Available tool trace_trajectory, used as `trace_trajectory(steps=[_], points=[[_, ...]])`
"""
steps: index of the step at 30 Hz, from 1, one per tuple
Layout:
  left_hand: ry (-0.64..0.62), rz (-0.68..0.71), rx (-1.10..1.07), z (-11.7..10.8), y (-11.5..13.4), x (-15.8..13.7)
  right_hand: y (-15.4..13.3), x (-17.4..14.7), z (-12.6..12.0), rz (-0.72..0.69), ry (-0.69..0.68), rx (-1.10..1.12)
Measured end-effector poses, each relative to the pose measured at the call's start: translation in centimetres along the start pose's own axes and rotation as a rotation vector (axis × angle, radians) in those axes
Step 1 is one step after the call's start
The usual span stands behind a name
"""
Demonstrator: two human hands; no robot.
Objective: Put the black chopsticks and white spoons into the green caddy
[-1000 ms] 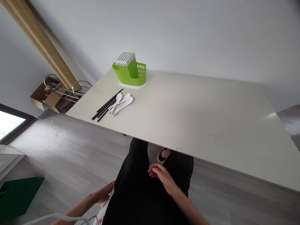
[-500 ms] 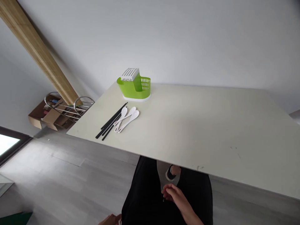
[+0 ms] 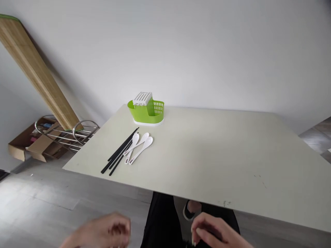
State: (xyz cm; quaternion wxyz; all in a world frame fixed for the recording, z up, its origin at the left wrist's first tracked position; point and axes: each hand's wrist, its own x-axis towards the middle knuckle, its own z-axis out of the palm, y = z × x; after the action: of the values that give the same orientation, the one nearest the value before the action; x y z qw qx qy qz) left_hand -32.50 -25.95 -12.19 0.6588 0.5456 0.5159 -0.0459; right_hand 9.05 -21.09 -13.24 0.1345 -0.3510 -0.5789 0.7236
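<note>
Pale worktop [image 3: 201, 148] carries chopsticks [image 3: 117, 151], spoons [image 3: 133, 147], green caddy [image 3: 142, 114]; before it, left hand [image 3: 107, 230] and right hand [image 3: 222, 229], empty grips loosely curled.

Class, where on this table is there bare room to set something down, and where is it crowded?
Widest bare patch: the table right of the spoons and green basket, back to the wall. A smaller one lies between the chopsticks and the table's left edge. Crowded: where spoons cross beside chopsticks.
</note>
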Motion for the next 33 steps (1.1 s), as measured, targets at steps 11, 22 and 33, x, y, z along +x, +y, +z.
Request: trace_trajectory(steps=[11, 22, 33], points=[[1.634, 0.705, 0.786, -20.1, 21.6, 6.5, -5.4, 8.0, -10.2, -0.309, 0.400, -0.252], [1.448, 0.315, 0.667, -29.5, 23.0, 10.0, -1.3, 9.5, -13.4, -0.370, 0.433, -0.083], [1.308, 0.455, 0.718, -26.6, 24.1, 10.9, -0.9, 9.2, -13.0, -0.387, 0.473, -0.149]])
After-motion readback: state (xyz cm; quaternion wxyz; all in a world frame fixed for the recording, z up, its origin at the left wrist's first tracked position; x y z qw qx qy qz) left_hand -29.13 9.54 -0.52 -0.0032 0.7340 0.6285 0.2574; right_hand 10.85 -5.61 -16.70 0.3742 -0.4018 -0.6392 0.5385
